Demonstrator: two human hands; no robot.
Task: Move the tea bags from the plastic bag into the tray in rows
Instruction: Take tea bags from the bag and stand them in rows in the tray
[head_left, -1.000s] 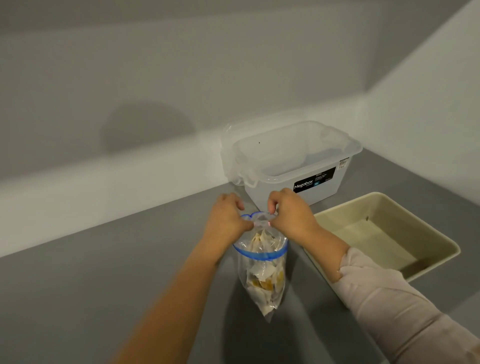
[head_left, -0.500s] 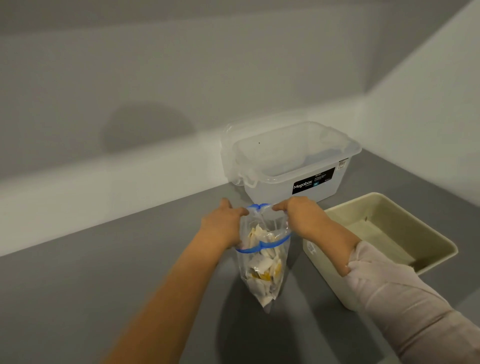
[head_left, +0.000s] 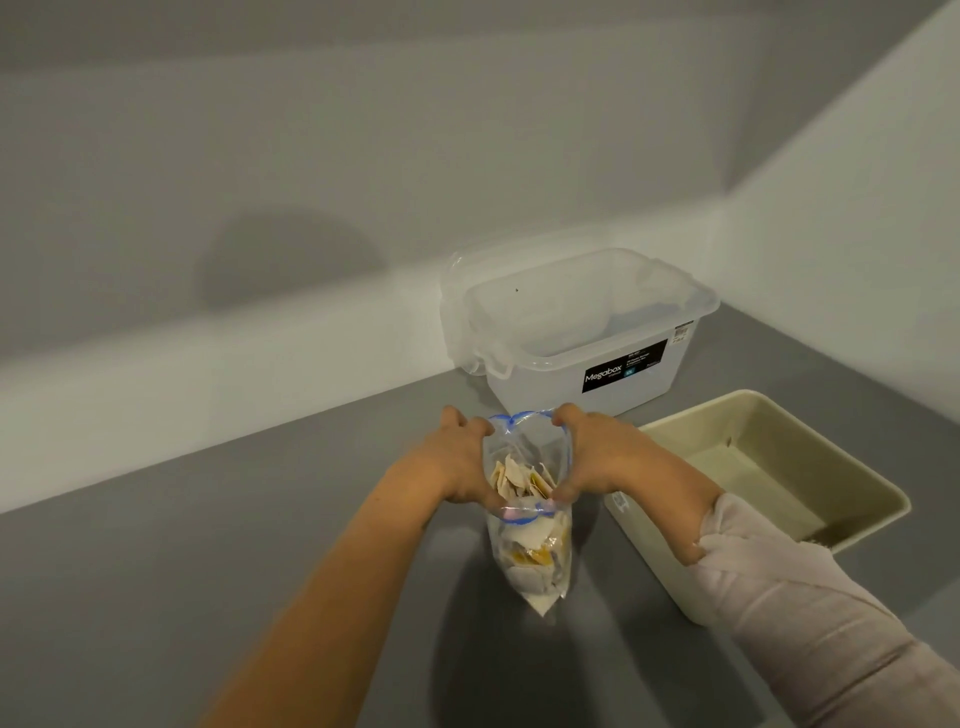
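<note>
Plastic bag (head_left: 530, 551) is upright near the middle of the grey counter (head_left: 208, 571), mouth pulled open, blue zip rim spread into a loop. Left hand (head_left: 460, 460) grips the left side of the rim, fingers curled over the edge; right hand (head_left: 597, 457) grips the right side the same way, thumb low on the near lip. Tea bags (head_left: 519, 480) are all inside the bag: pale sachets stacked at the mouth, white and yellow ones lower down. Count not readable through the plastic. Whether the bag's bottom corner touches the counter or hangs just above it is hard to call from this angle; a shadow sits right under it. Tray (head_left: 852, 499), beige, sits to the right of the bag, close beside the right forearm, its near-left corner just past the wrist. Tray floor looks bare; its near wall is partly hidden by the pink sleeve (head_left: 810, 613). Behind the bag, a clear storage box (head_left: 582, 332) with a black label stands against the wall, its front edge near the bag's rim and near the tray's far-left corner. Open counter to the left of the bag and in front of it, running to the wall's white ledge (head_left: 208, 374).
</note>
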